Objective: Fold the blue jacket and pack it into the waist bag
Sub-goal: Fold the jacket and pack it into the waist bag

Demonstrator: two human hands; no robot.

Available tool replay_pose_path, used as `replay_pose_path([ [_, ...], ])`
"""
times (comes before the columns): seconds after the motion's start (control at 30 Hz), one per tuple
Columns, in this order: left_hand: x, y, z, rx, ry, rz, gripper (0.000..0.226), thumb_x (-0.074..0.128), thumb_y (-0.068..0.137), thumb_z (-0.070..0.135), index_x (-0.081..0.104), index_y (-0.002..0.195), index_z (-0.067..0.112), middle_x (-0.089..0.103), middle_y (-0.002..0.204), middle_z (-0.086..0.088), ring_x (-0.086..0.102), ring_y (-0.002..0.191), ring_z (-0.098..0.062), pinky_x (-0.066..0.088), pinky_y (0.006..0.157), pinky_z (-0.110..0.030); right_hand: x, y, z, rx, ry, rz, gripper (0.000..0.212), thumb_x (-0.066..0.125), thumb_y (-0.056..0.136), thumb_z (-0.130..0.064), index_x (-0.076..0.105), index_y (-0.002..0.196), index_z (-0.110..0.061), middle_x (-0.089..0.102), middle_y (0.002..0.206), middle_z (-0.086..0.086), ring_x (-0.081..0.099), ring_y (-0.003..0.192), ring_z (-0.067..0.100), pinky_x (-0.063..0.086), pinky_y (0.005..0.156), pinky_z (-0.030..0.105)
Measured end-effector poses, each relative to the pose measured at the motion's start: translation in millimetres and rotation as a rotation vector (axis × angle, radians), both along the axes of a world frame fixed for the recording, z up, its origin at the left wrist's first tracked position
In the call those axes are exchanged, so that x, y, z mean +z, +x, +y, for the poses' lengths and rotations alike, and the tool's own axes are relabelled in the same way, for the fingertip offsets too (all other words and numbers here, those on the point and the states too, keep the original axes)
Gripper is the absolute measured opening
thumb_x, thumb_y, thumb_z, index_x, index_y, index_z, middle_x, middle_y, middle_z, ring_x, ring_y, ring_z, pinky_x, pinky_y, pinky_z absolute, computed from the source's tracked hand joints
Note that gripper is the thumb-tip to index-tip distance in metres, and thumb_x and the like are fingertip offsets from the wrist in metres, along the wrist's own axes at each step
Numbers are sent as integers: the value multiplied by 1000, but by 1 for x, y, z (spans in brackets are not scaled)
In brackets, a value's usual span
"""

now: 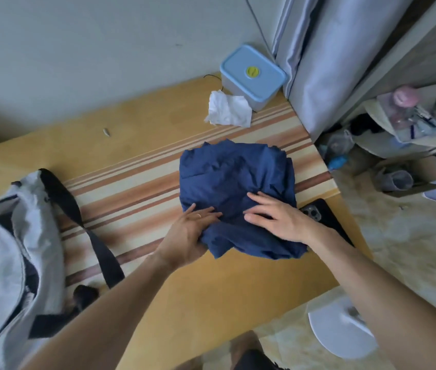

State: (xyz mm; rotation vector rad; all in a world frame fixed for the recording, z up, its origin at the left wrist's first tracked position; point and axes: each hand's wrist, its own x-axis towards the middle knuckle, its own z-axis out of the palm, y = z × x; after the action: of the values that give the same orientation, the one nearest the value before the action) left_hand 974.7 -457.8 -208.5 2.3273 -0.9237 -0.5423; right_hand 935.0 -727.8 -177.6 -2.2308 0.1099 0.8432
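Note:
The blue jacket lies folded into a rough square on the striped part of the wooden table, toward its right edge. My left hand grips the jacket's near left corner, fingers over the cloth and thumb beneath. My right hand presses flat on the near part of the jacket, fingers spread. The grey waist bag with a black strap sits at the table's left, its top gaping, apart from the jacket.
A black phone lies by my right wrist at the table's right edge. A crumpled white tissue and a light blue lidded box sit at the back. A grey curtain hangs right. Clutter covers the floor at right.

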Motion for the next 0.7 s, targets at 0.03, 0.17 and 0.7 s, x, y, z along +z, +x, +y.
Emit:
replay_pose_path([
  [0.03,10,-6,6,156,-50,159,21,53,79,24,70,85,36,74,83,17,69,80,-4,53,90,-31,12,0,0,-108,144,80,76,47,78,-86,67,130,-34,43,157,-15,29,148,0,21,123,37],
  [0.17,41,-13,25,795,-124,601,42,66,91,43,63,70,7,58,62,4,52,59,-11,41,58,-33,49,-6,11,-374,600,353,76,62,58,-90,78,106,-34,77,112,-14,70,106,3,49,93,23],
  [0.7,36,6,11,1364,123,572,81,70,62,75,47,114,17,62,96,2,67,94,-31,56,86,-46,-8,52,91,-709,-456,39,99,85,62,-62,40,132,-8,57,128,17,61,111,40,52,81,45],
])
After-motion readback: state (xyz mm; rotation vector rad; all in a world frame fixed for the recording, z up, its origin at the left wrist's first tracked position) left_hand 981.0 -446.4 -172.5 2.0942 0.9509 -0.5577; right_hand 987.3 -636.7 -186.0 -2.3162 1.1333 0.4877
